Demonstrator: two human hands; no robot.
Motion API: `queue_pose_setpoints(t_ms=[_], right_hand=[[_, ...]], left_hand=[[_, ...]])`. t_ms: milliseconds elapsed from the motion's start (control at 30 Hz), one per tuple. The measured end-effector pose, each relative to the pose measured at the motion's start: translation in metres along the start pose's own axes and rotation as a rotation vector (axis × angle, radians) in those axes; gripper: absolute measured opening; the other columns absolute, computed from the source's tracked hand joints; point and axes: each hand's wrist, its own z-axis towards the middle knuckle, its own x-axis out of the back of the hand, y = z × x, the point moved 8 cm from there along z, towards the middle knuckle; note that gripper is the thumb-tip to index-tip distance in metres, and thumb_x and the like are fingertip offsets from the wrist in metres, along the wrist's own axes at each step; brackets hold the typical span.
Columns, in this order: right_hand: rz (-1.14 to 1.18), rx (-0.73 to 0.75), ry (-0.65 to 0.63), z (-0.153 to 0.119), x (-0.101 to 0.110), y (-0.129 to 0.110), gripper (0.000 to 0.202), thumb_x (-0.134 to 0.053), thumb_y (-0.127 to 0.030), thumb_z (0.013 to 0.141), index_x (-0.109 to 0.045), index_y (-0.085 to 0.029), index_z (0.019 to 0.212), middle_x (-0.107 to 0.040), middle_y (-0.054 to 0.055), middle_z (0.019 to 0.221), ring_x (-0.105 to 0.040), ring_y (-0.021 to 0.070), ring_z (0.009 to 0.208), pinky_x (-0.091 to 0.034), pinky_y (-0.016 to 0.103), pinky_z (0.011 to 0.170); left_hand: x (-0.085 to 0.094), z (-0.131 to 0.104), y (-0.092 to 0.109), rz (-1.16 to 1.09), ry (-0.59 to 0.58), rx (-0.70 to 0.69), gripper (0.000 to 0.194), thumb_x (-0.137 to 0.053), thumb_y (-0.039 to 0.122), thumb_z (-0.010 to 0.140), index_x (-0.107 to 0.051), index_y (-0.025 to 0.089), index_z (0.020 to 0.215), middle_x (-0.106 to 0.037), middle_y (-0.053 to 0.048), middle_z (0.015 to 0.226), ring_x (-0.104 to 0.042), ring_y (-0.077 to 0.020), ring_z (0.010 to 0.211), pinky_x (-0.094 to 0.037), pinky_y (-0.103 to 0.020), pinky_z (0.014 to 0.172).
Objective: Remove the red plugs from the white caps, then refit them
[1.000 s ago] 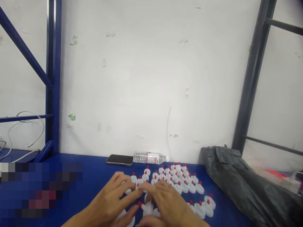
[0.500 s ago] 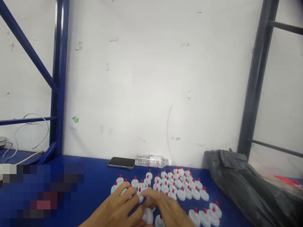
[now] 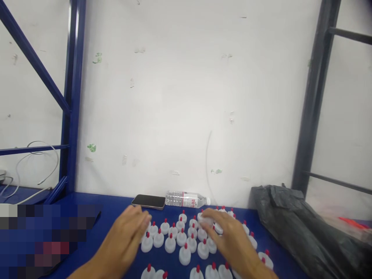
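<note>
Many white red-tipped pieces (image 3: 185, 255) are standing on the blue counter (image 3: 93, 207), mostly tips up, probably because their broad round bases are giving them steady footing; small gaps are probably leaving room for fingertips between many of them. The phone (image 3: 148, 201) and the bottle (image 3: 186, 199) are lying along the wall (image 3: 162, 116), seemingly out of the hands' way, while a black bag (image 3: 279, 217) is slumping to the right. The right hand (image 3: 235, 240) is reaching over the group, its thumb and forefinger curving moderately apart around one white piece (image 3: 205, 219) towards the back; whether they are gripping it or only touching it, one cannot tell. The left hand (image 3: 122, 236) is hovering beside the group's left edge, its fingers lying close together, with pieces sitting just beside and below the fingertips; its palm is facing away, so anything held there is hidden.
</note>
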Motion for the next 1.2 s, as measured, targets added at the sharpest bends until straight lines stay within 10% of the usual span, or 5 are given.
queue_pose_setpoints(t_ms=[200,600,833,1200], right_hand=[[-0.244,-0.256,0.047,0.007,0.038,0.098,0.018,-0.055,-0.034,0.098,-0.069,-0.025,0.092,-0.074,0.006,0.095,-0.073,0.0264,0.086,-0.059,0.038,0.077],[-0.408,-0.503,-0.062,-0.037,0.049,0.187,0.015,-0.062,-0.022,0.087,-0.072,-0.022,0.075,-0.073,0.005,0.069,-0.069,0.0204,0.061,-0.038,0.028,0.054],[-0.314,-0.544,-0.115,-0.05,0.038,0.202,0.019,-0.063,-0.017,0.084,-0.072,-0.02,0.067,-0.071,0.006,0.061,-0.071,0.0199,0.058,-0.038,0.027,0.054],[-0.142,-0.339,-0.277,-0.028,0.015,0.154,0.042,-0.043,-0.023,0.104,-0.08,-0.022,0.086,-0.079,0.002,0.081,-0.076,0.0173,0.078,-0.051,0.022,0.069]], left_hand=[[-0.013,0.006,-0.07,-0.122,-0.321,0.446,0.044,-0.03,0.04,0.106,-0.062,0.025,0.08,-0.066,-0.003,0.079,-0.059,-0.0249,0.084,-0.05,-0.039,0.08],[-0.061,-0.039,-0.121,-0.022,-0.618,0.566,0.027,-0.045,0.03,0.091,-0.069,0.021,0.097,-0.072,-0.01,0.095,-0.062,-0.0301,0.097,-0.045,-0.043,0.09],[-0.065,-0.043,-0.114,-0.055,-0.706,0.565,0.022,-0.052,0.023,0.084,-0.073,0.022,0.091,-0.074,-0.008,0.096,-0.064,-0.0284,0.099,-0.043,-0.036,0.086],[-0.066,-0.042,-0.103,-0.134,-0.751,0.586,0.024,-0.051,0.019,0.083,-0.072,0.022,0.091,-0.074,-0.001,0.083,-0.067,-0.0225,0.08,-0.038,-0.029,0.07]])
